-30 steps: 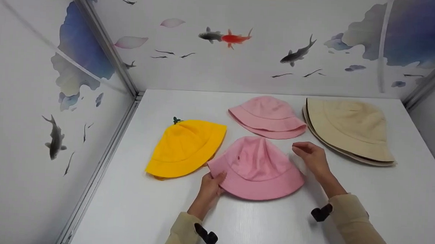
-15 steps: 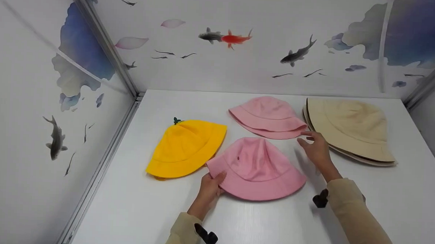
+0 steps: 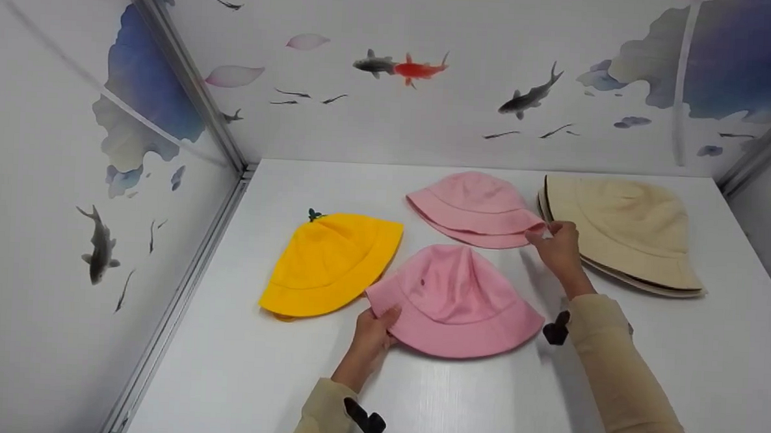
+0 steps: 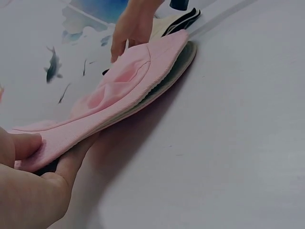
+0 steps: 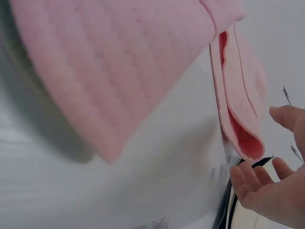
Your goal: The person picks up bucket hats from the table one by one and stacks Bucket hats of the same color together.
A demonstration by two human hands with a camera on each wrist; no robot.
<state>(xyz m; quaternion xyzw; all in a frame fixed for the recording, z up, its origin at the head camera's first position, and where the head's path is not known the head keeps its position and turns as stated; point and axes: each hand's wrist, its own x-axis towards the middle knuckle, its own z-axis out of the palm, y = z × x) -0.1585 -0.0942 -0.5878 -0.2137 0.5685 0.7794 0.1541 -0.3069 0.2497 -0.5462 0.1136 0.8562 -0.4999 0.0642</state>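
My left hand (image 3: pixel 371 333) pinches the left edge of the brim of the nearer pink bucket hat (image 3: pixel 463 298). In the left wrist view, the thumb (image 4: pixel 26 145) lies on top of the brim and the fingers are beneath; a greenish layer shows under the pink. My right hand (image 3: pixel 560 250) is at the right end of the farther, paler pink hat (image 3: pixel 477 198). In the right wrist view, thumb and fingers stand apart around that hat's brim corner (image 5: pixel 250 148), with no clear grip visible.
A yellow hat (image 3: pixel 331 260) with a small green sprout lies to the left. Stacked beige hats (image 3: pixel 626 227) with dark edges lie at the back right, beside the right hand. White walls painted with fish enclose the white table (image 3: pixel 222 378) at the back and sides.
My right hand has moved away from the nearer pink hat, up to the right end of the farther pink hat. The left hand keeps its hold, almost unmoved.
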